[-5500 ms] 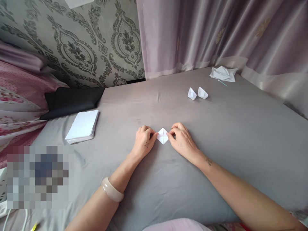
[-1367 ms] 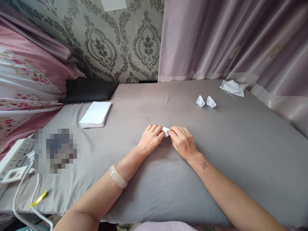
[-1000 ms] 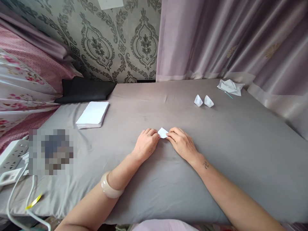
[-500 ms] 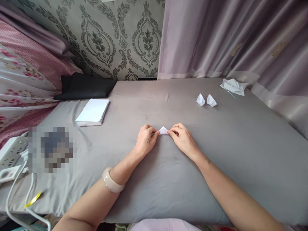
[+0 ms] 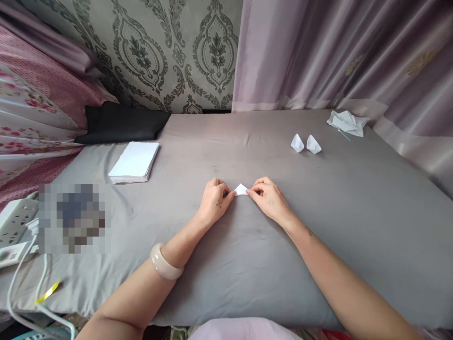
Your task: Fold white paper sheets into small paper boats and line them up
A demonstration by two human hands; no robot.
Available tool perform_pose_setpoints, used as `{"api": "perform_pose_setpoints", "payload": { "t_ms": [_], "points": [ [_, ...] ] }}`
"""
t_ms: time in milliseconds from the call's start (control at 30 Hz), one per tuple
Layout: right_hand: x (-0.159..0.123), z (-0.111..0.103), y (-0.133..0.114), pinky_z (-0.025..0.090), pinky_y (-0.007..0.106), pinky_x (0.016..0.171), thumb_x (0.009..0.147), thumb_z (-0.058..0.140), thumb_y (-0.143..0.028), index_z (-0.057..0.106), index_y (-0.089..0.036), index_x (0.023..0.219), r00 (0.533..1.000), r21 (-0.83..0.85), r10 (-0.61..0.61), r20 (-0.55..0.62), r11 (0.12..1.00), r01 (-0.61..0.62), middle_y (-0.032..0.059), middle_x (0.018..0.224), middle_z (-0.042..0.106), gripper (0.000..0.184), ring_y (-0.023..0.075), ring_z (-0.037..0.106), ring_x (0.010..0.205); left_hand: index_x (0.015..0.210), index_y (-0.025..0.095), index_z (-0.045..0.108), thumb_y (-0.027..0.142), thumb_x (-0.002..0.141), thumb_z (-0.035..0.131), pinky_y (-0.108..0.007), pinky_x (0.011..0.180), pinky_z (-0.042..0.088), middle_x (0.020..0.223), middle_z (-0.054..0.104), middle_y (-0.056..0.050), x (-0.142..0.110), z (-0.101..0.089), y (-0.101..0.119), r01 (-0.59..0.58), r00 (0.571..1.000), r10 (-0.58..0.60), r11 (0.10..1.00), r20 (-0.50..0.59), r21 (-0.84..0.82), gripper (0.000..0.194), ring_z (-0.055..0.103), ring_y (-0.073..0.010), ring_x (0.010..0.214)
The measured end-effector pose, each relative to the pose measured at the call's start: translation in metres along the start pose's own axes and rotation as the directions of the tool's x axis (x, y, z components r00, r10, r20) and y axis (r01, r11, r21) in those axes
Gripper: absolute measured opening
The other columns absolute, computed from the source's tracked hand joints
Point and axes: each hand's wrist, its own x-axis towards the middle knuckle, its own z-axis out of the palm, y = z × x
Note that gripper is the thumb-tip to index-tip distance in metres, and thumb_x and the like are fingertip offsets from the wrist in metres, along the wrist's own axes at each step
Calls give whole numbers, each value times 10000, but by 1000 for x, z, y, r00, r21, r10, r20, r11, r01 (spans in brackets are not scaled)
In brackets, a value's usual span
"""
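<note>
A small white folded paper (image 5: 241,190), shaped like a triangle with its point away from me, is held between my two hands just above or on the grey cloth. My left hand (image 5: 216,200) pinches its left corner between thumb and fingers. At the opposite corner my right hand (image 5: 269,200) grips it the same way. Farther off to the right stand two small folded paper boats (image 5: 297,143), side by side on the cloth.
Left of my hands lies a stack of white paper (image 5: 135,161), with a black cloth or bag (image 5: 123,123) behind it. More folded papers (image 5: 348,123) and a thin blue stick (image 5: 344,135) are at the far right. A power strip (image 5: 17,215) with cables sits at the left edge.
The view has tilted slightly, so the surroundings shift a little. Both hands still pinch the folded paper, and its shape looks nearly the same.
</note>
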Motion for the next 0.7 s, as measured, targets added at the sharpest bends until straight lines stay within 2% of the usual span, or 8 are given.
{"api": "perform_pose_setpoints", "payload": {
  "t_ms": [267, 500, 700],
  "points": [
    [1, -1, 0, 428, 281, 624, 844, 575, -338, 656, -210, 665, 999, -20, 7, 38, 1000, -7, 18, 975, 610, 234, 108, 556, 652, 763, 168, 638, 272, 875, 563, -393, 838, 487, 957, 566, -87, 1, -2, -1, -50, 998, 46, 995, 49, 85, 171, 525, -229, 930],
    [1, -3, -3, 426, 277, 591, 835, 583, -331, 653, -207, 646, 999, -18, -6, 34, 1000, 6, 22, 952, 611, 237, 109, 559, 639, 739, 167, 599, 255, 893, 531, -385, 798, 494, 952, 565, -92, 2, 0, 1, -75, 997, 70, 984, 37, 159, 189, 522, -230, 905],
    [1, -3, -2, 430, 276, 594, 826, 594, -341, 642, -210, 641, 999, -13, 1, 37, 1000, -1, 15, 941, 611, 232, 105, 558, 631, 756, 171, 574, 272, 890, 539, -378, 801, 487, 963, 553, -92, 1, -2, 1, -97, 994, 88, 982, 57, 161, 172, 509, -223, 895]
  ]
}}
